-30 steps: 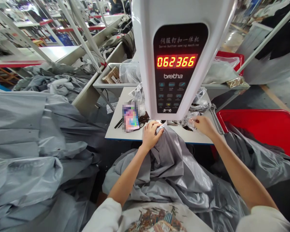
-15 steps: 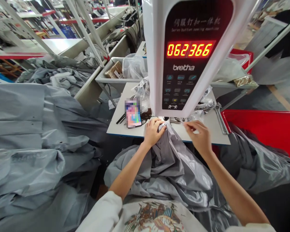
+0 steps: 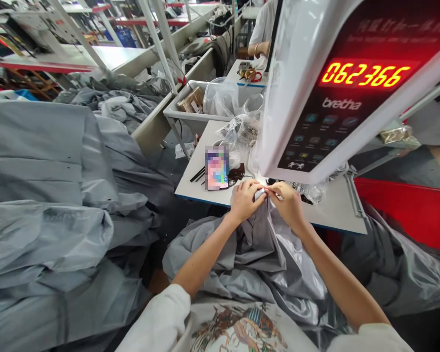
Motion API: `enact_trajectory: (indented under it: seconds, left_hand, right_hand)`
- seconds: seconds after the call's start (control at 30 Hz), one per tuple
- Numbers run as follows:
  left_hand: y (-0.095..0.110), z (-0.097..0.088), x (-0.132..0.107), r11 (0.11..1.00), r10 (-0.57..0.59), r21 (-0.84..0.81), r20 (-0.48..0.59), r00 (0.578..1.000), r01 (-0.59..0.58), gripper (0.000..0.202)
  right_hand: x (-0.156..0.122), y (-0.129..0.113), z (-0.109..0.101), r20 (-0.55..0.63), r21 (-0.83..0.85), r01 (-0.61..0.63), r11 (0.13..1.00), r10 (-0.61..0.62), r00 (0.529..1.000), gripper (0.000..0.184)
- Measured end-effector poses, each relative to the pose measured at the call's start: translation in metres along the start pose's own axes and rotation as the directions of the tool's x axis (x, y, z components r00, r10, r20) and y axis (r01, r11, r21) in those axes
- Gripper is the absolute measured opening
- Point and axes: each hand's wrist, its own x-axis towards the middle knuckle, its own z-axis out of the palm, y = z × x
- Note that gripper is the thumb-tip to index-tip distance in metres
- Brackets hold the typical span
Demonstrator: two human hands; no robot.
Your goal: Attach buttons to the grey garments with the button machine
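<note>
A grey shiny garment (image 3: 264, 254) lies bunched in my lap and runs up onto the white machine table (image 3: 337, 210). My left hand (image 3: 244, 199) is closed on the garment's top edge just under the white sewing machine head (image 3: 315, 88). My right hand (image 3: 288, 201) is closed on the same edge right beside it, the fingertips of both hands meeting. What else the right fingers pinch is too small to make out. The machine's red display reads 062366.
A phone (image 3: 216, 167) lies on the table left of my hands, with clear plastic bags (image 3: 242, 132) behind it. Piles of grey garments (image 3: 51, 195) fill the left side. A red bin (image 3: 414, 210) stands at right. Another person (image 3: 262, 29) sits at a far table.
My right hand left the plastic bags on the table's right and came left to join my left hand on the garment edge. The view shifted left and closer to the machine.
</note>
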Motion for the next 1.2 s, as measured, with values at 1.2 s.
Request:
enact_trajectory:
  seconds: [1.2]
  left_hand:
    - [-0.003, 0.002, 0.002, 0.999, -0.012, -0.052, -0.01, 1.0, 0.012, 0.026]
  right_hand:
    - [-0.014, 0.012, 0.014, 0.003, 0.061, -0.404, 0.913, 0.405, 0.914, 0.028]
